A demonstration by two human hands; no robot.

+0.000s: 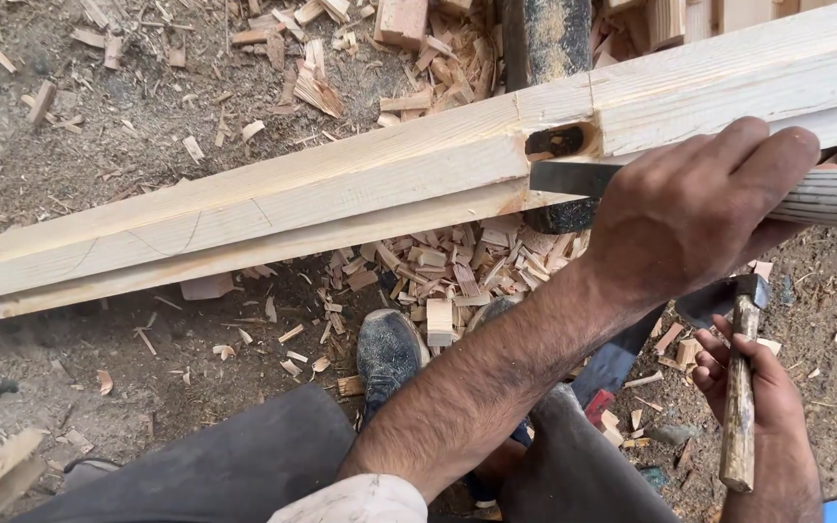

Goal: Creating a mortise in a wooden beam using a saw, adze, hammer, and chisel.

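We have a dark mortise [556,141] partly cut into the long pale beam [341,189], chips [457,266] heaped below, more clearly left to cut; our left hand's [695,208] fingers wrap the chisel [573,178] at its edge, our right hand [762,387] grips the hammer [740,383] low.

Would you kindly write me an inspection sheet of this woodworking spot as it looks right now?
Surface: bare dirt ground, dusty, strewn with wood.
Job's things: long pale wooden beam lying across the view, a mortise cut into it; chisel with its blade at the mortise; hammer with a wooden handle.
Clutter: wood chips heaped under the beam, offcuts beyond it.
Grippers: left hand grips the chisel handle; right hand holds the hammer, low and away from the beam.
Cables: nothing seen.
Surroundings: the person's dark shoe among the chips.
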